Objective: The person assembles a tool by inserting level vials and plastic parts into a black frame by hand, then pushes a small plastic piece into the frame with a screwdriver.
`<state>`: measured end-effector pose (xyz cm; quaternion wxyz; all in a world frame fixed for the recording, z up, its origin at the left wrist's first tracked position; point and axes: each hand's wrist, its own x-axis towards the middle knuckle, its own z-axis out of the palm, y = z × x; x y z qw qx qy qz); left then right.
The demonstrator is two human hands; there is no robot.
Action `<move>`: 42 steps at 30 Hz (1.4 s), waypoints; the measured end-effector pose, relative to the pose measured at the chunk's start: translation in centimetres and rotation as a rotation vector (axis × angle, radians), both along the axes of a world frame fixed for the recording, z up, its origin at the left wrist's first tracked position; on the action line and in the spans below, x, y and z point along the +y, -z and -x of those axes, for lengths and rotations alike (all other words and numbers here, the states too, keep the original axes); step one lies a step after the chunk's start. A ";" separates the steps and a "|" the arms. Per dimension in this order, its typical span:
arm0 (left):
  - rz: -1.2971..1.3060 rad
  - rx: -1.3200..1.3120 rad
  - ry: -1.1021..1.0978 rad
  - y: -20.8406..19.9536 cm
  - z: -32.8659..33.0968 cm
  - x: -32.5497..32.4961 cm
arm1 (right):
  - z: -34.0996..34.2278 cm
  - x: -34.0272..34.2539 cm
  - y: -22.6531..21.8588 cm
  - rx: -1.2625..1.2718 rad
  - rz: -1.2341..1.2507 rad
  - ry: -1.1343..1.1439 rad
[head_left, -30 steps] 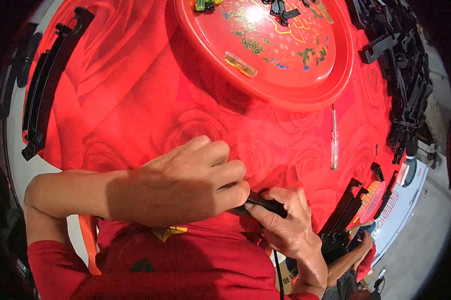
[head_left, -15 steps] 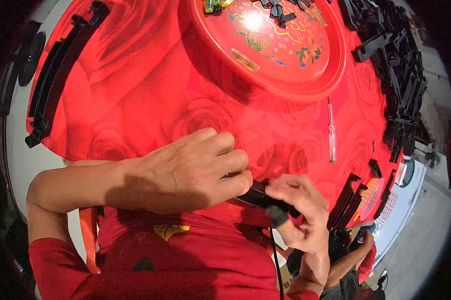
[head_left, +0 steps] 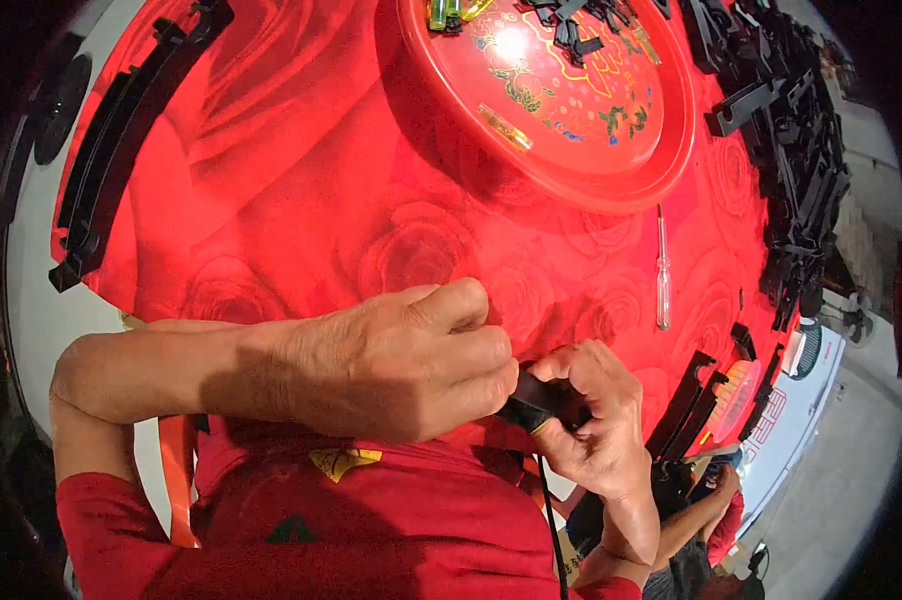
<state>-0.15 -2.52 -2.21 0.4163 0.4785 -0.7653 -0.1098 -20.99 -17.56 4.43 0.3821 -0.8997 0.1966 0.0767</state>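
Observation:
My left hand [head_left: 411, 365] is closed, knuckles up, on one end of a black plastic part [head_left: 569, 408]. Most of that part is hidden by the fingers, so its full shape cannot be made out. My right hand [head_left: 606, 425] grips the other end with bent fingers, and its thumb wears a black finger cover [head_left: 524, 413]. Both hands are close together just above the near edge of the table, in front of my red shirt. Beyond my right hand, a screwdriver [head_left: 663, 290] with a clear handle lies on the red rose-patterned cloth [head_left: 301, 200].
A round red tray [head_left: 561, 190] at the far side holds small black pieces [head_left: 576, 40] and yellow-green vials [head_left: 446, 14]. Black plastic parts [head_left: 796, 170] are heaped along the right edge. A long black strip [head_left: 111, 150] lies at left. Another person's arm [head_left: 696, 515] shows at lower right.
My left hand has shifted slightly right and its fingers are nearer my right hand. My right fingers have closed in around the black plastic part. The view has moved a little.

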 end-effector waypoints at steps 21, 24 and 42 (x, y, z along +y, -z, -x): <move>-0.019 -0.072 -0.087 0.0 -1.1 0.4 | 0.9 -1.7 -1.9 0.121 -0.062 -0.055; -0.035 -0.076 -0.087 0.6 -1.0 0.5 | 0.6 -3.1 -2.8 -0.001 -0.124 0.043; 0.009 -0.064 -0.001 0.9 -0.9 0.0 | -17.2 -14.0 2.5 -0.337 0.675 -0.186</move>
